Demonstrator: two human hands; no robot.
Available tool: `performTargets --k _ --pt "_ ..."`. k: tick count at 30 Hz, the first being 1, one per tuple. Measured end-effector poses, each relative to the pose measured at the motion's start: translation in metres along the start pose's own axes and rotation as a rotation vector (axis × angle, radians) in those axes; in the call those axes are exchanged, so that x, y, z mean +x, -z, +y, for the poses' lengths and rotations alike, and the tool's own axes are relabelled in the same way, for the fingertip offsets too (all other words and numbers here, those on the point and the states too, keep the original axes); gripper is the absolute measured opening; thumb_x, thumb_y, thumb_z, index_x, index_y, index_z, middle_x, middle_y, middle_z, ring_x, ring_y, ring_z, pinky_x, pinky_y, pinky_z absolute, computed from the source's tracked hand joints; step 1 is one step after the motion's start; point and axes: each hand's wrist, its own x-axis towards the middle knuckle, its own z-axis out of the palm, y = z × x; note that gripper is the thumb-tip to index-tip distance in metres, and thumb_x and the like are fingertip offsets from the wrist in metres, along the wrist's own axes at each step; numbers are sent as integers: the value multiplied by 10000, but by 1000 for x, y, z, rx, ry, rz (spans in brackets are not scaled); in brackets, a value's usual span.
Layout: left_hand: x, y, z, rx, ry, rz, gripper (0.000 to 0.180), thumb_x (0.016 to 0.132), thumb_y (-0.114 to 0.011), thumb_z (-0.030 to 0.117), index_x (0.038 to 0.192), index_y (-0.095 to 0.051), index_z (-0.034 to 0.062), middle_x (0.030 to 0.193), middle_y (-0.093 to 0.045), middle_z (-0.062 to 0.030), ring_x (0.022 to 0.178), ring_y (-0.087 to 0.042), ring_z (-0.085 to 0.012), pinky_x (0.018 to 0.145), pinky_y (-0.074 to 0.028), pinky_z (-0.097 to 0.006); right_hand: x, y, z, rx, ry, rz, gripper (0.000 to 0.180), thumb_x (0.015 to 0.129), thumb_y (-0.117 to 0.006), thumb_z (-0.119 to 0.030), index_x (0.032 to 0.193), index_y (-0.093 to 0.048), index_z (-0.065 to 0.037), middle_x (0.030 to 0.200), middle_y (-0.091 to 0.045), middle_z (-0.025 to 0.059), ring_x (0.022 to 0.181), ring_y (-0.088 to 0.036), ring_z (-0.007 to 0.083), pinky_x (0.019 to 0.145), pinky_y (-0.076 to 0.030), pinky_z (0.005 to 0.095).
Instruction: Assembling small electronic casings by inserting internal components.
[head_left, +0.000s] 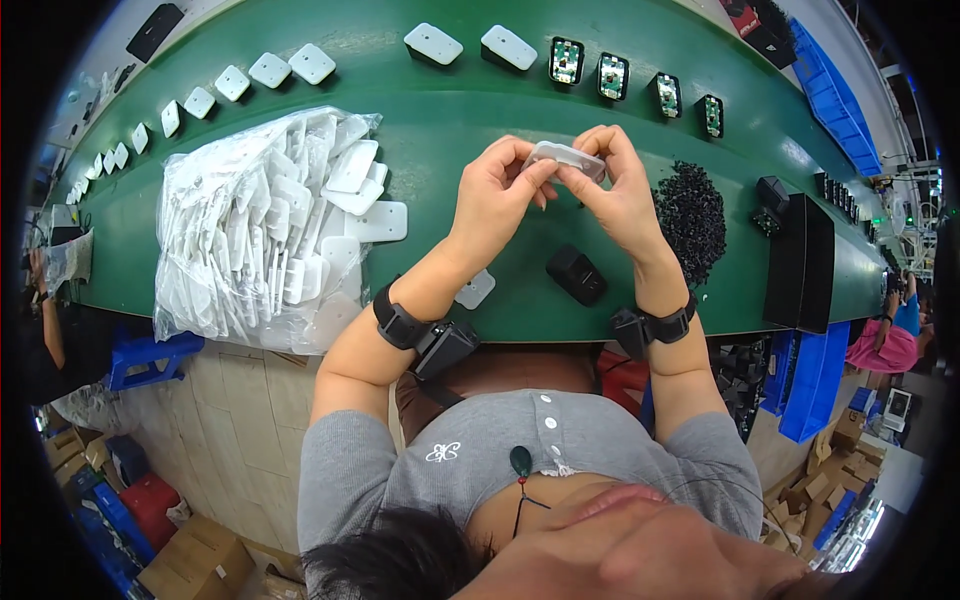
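Above the green table, a white rounded plastic cover (566, 154) is held at both ends. My left hand (492, 195) pinches its left end between thumb and fingers. My right hand (622, 198) grips the other end, thumb on the near side and fingers behind. The cover is tilted, and the fingers hide part of it. On the table below the hands lies a black plastic housing (576, 275). A loose white cover (475, 289) lies near my left forearm. To the right of my right hand is a heap of small black parts (690, 222).
A clear plastic bag (235, 235) full of white covers fills the left of the green table (440, 120). White covers (433, 44) and black housings with green circuit boards (613, 76) line the far side. A black box (800, 262) stands at right. Other people work at both sides.
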Motion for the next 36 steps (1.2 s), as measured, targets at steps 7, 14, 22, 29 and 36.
performTargets --k 7,14,22,29,36 --pt "17 22 -4 -124 74 180 118 958 -543 83 927 -601 -15 815 -631 -60 666 -598 -91 570 -475 -215 36 -5 20 48 -34 34 301 842 -735 -243 975 -521 -77 879 -524 -11 790 -492 82 679 -415 246" --pt "30 37 -34 684 -130 248 61 831 -644 64 876 -622 29 818 -554 -139 736 -587 -312 660 -480 -387 160 15 46 -1230 451 401 439 841 -666 -464 1106 -610 -119 928 -614 102 802 -613 267 671 -513 365" --pt "12 16 -15 1339 -199 130 436 726 -781 311 988 -565 38 929 -513 -118 834 -557 -275 691 -496 -374 152 22 44 -974 63 64 455 852 -666 -358 1209 -581 -88 1013 -657 143 917 -643 315 808 -514 403" --pt "12 25 -23 1298 -332 -1 384 736 -710 112 1076 -550 30 1022 -546 -96 986 -527 -275 826 -445 -367 44 45 38 -418 79 6 463 793 -694 -92 1234 -560 -46 1091 -596 89 937 -615 192 878 -476 311" --pt "18 30 -30 1168 -425 -42 416 749 -563 -46 1155 -561 45 1107 -611 -87 1085 -540 -265 860 -435 -392 24 49 26 -472 71 -11 368 800 -690 -27 1159 -608 -18 1129 -629 100 1068 -605 212 955 -459 329"
